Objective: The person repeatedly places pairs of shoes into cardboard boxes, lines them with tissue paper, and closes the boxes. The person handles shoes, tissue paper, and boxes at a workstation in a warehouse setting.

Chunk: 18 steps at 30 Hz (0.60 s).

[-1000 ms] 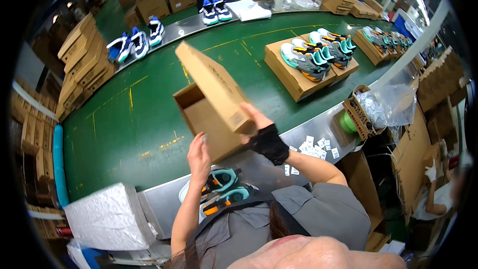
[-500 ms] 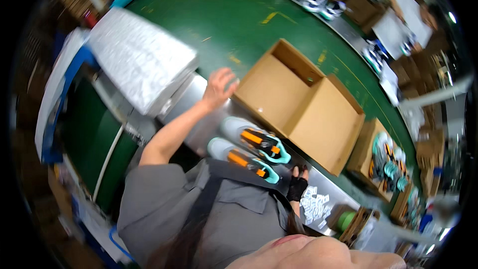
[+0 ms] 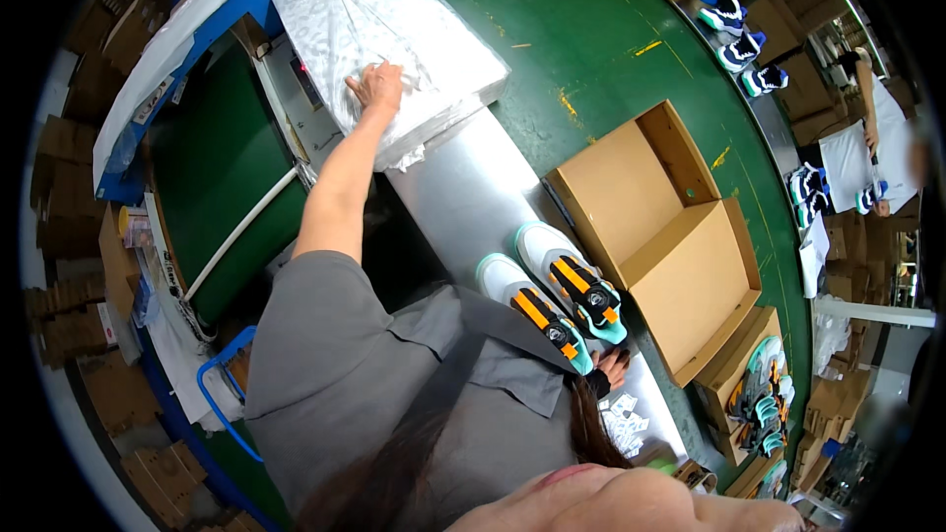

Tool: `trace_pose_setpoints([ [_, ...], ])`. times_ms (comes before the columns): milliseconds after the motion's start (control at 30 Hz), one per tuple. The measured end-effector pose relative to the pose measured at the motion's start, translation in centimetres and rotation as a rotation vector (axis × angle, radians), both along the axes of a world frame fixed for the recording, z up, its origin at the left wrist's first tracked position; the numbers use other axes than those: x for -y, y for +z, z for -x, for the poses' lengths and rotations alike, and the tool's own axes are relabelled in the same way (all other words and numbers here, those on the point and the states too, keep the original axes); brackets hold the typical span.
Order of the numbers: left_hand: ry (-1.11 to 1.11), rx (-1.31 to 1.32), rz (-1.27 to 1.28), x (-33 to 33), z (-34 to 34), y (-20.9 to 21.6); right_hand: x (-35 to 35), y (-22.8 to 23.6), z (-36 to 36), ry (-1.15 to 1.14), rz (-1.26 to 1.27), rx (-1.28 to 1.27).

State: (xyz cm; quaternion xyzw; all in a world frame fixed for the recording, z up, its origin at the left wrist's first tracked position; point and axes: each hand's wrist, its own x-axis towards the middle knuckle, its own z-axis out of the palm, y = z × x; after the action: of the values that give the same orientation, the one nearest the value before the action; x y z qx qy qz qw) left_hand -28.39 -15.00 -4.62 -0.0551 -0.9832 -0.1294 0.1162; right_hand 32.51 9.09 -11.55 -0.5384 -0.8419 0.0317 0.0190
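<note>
My left hand (image 3: 379,91) rests on the top sheet of a stack of white patterned wrapping paper (image 3: 414,25), fingers slightly bent and thumb apart. Two grey sneakers (image 3: 554,286) with black and orange uppers and mint soles stand side by side on the metal bench (image 3: 463,177) before my body. Just beyond their near-right end is my right hand (image 3: 613,370) in a dark fingerless glove, bare fingertips spread over the bench; part of it is hidden. A pile of small white paper slips (image 3: 623,422) lies beside it. Behind the sneakers, a brown shoebox (image 3: 611,197) stands with its lid folded back.
Further right, another box (image 3: 724,384) holds sneakers of the same colours. A green conveyor belt (image 3: 232,167) with a white rail runs at my left. Across the green floor, a person (image 3: 867,153) handles shoes at a bench lined with blue and white sneakers (image 3: 739,51).
My left hand has moved from above the bench near the shoebox leftward onto the paper stack. My view has turned left, so the sneakers and box appear further right. My right hand stays near the sneakers.
</note>
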Motion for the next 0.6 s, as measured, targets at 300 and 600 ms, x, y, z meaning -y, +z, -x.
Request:
trace_pose_setpoints([
  [300,-0.299,-0.457,-0.699,-1.3,-3.3,18.4,-1.6,14.3,4.1,0.223,-0.224,-0.593],
  [600,-1.309,0.723,-1.293,-19.7,-26.5,25.3,-2.1,20.9,18.7,0.543,0.855,-1.253],
])
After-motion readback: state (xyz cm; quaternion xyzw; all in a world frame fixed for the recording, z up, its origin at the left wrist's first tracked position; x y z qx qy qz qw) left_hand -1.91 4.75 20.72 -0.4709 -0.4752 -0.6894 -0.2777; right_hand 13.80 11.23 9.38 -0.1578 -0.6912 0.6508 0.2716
